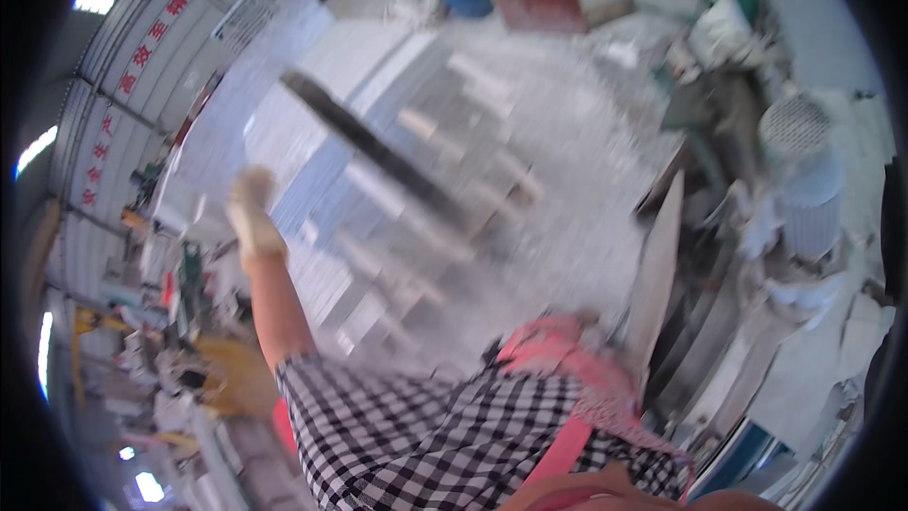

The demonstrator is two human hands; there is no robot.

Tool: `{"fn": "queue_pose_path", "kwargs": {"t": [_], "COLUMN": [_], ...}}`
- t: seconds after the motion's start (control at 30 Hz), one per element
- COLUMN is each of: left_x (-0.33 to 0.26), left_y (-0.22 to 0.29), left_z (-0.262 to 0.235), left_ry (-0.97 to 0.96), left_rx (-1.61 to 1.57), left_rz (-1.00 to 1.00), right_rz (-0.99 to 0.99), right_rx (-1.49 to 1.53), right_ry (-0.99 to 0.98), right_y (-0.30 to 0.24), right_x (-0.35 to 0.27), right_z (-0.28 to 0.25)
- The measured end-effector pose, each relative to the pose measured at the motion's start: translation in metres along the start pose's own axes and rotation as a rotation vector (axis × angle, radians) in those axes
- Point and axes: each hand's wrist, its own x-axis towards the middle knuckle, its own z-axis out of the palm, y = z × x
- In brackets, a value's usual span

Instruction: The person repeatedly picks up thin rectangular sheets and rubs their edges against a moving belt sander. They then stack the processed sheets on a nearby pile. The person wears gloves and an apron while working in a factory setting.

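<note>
The left hand (253, 213) — gloved, pale, blurred — reaches up beside the long dark bar (378, 156) slanting across grey slabs (397, 255); its grip cannot be told.

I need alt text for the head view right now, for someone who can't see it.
Blurred, tilted fisheye view of a workshop: the left hand, in a pale glove, reaches out on a bare forearm from a black-and-white checked sleeve toward stacked pale slabs. A long dark bar lies slantwise across the slabs. The right hand is out of view; a pink apron shows below.
</note>
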Motion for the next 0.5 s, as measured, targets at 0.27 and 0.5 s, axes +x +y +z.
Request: {"fn": "queue_pose_path", "kwargs": {"t": [0.27, 0.5], "left_x": [-0.289, -0.452], "left_y": [0.193, 0.329], "left_z": [0.286, 0.287], "left_ry": [-1.732, -2.147], "left_rx": [-0.372, -0.72], "left_rz": [0.284, 1.093], "right_rz": [0.183, 0.137], "right_rx": [0.025, 0.118], "right_ry": [-0.083, -0.04], "right_y": [0.009, 0.062], "right_x": [-0.023, -0.015], "right_z": [0.024, 0.052]}}
